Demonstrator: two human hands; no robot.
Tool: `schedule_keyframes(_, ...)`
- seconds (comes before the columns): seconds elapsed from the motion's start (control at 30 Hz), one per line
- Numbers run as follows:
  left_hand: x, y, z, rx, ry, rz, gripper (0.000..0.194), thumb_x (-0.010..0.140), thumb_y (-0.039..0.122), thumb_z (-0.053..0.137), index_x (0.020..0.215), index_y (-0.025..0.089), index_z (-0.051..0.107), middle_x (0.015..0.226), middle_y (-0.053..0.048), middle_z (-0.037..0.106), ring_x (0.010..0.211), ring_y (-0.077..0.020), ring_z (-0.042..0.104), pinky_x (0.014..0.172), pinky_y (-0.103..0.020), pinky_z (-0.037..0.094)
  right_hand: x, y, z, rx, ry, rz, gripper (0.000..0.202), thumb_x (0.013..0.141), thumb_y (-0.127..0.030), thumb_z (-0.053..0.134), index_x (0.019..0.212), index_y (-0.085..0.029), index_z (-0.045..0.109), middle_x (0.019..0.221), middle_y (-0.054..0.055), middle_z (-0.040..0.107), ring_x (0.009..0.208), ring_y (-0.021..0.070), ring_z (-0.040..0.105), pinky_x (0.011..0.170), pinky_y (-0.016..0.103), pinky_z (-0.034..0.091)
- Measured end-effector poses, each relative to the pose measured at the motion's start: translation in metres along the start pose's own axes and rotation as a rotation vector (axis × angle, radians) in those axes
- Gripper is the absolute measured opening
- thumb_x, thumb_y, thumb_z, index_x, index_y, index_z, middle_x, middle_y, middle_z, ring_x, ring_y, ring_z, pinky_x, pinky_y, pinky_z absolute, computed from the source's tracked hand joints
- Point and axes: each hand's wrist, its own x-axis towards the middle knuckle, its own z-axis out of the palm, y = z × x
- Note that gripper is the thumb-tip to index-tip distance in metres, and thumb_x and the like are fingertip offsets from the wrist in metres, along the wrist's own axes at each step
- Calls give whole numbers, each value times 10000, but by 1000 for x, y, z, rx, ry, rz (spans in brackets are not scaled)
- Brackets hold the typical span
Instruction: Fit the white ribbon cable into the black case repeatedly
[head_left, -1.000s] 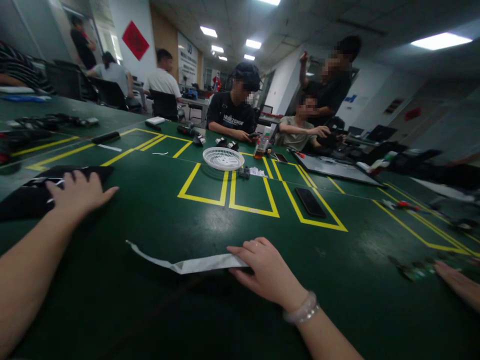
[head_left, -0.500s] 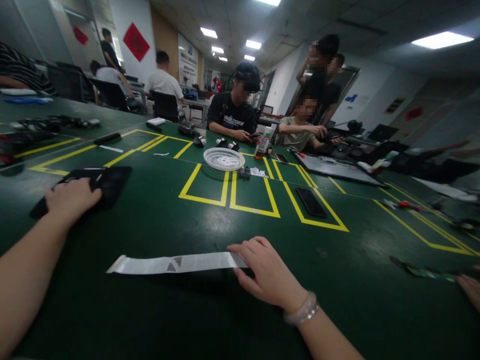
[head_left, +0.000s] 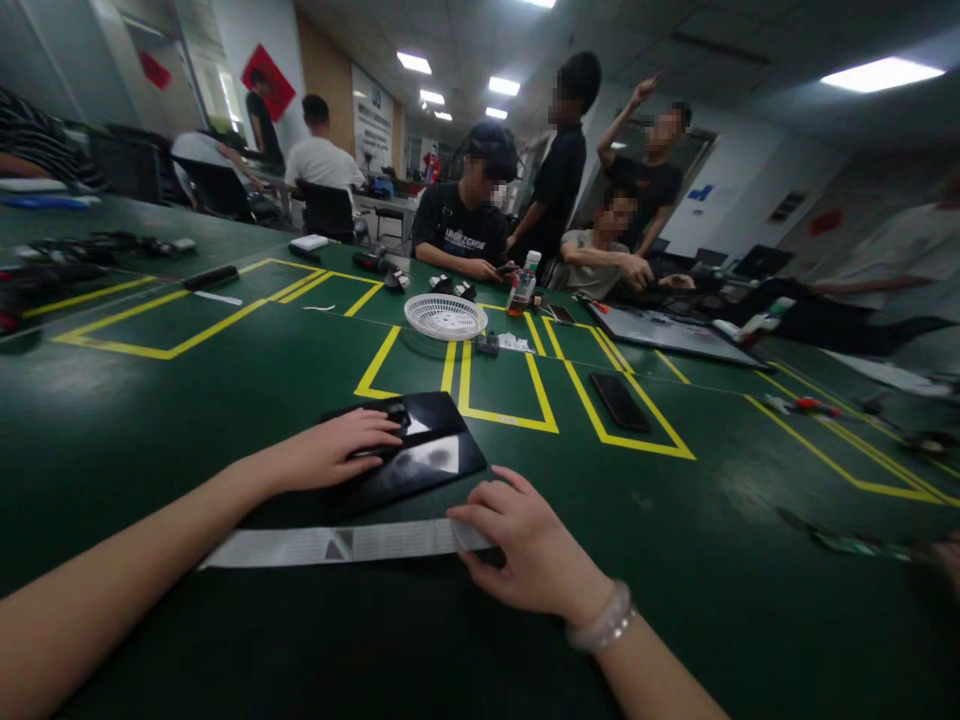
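A black glossy flat panel (head_left: 420,450), bright with reflections, lies on the green table in front of me. My left hand (head_left: 341,450) rests on its left part, palm down with fingers stretched over the surface. Nearer to me a long, flat white ribbon strip (head_left: 300,545) runs left to right, bearing fine grey marks and dark triangles. Its right end is between the thumb and fingers of my right hand (head_left: 517,540), which wears a pale bracelet. The strip's left end lies beside my left forearm.
Behind the panel are a white round basket (head_left: 445,316), a small dark part (head_left: 487,345) and a bottle (head_left: 523,285). A black phone (head_left: 621,402) lies to the right within yellow tape (head_left: 660,447). A green strip-like piece (head_left: 862,545) is at far right. Several people are across the table.
My left hand and the black panel have moved right, from the table's left side to just behind the white strip. My right hand stays at the strip's end. People in the background have shifted.
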Motion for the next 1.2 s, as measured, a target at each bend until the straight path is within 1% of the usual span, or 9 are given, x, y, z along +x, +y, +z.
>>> schedule_keyframes(0.13,5,51,-1,-143,-133,94,393,1030,386,433,1386,304,575,1474,-11,523,1430,-243,374,1209,-466,249,-1,3,1,-5,6,-12,380,851,-267,633,1231,-277,630,1061,25,654,991,192,618,1175,467,219)
schedule_keyframes(0.27,3,75,-3,-214,-177,146,499,950,425,592,1425,281,534,1442,-36,553,1415,-268,391,1178,-443,316,-1,4,-3,12,-10,15,349,811,-250,666,1159,-267,646,1033,9,660,987,187,617,1179,452,194)
schedule_keyframes(0.33,3,77,-1,-211,-161,163,555,892,402,677,1416,280,540,1417,-40,573,1390,-272,421,1162,-433,339,-1,3,-6,35,-30,48,310,756,-242,705,1062,-249,651,996,-1,662,977,189,612,1173,445,196)
schedule_keyframes(0.43,5,75,5,-179,-115,202,508,883,335,691,1372,261,579,1374,-47,606,1338,-258,476,1148,-421,351,-2,3,-10,69,-70,76,247,707,-259,746,930,-242,641,902,-23,655,930,189,603,1151,439,222)
schedule_keyframes(0.63,8,71,17,-127,-72,228,498,861,324,722,1339,250,603,1347,-42,624,1301,-244,502,1123,-404,374,-4,6,-13,93,-114,103,321,641,-315,861,867,-246,643,875,-47,639,942,189,589,1130,443,221)
schedule_keyframes(0.73,8,71,18,-114,-59,229,524,841,319,746,1341,256,602,1341,-41,629,1294,-247,507,1122,-410,373,-4,9,-12,79,-91,126,308,700,-439,855,802,-236,646,872,-39,620,949,186,584,1114,450,228)
schedule_keyframes(0.83,7,72,18,-116,-49,228,511,845,317,742,1335,258,608,1335,-51,631,1293,-250,511,1115,-410,382,-2,11,-8,7,-34,181,323,771,-478,804,729,-215,621,851,-16,589,926,195,560,1026,434,315)
schedule_keyframes(1.07,6,75,17,-101,-49,225,508,851,311,726,1339,251,598,1342,-46,625,1296,-246,504,1114,-405,380,0,16,2,-65,24,268,427,673,-553,852,709,-212,598,871,-2,568,919,222,544,997,479,321)
schedule_keyframes(1.2,3,83,13,-64,-74,207,600,830,440,738,1369,231,575,1371,-71,602,1310,-281,489,1119,-425,373,-1,16,4,-73,39,288,447,658,-580,849,717,-217,593,890,4,570,935,234,546,1019,510,306)
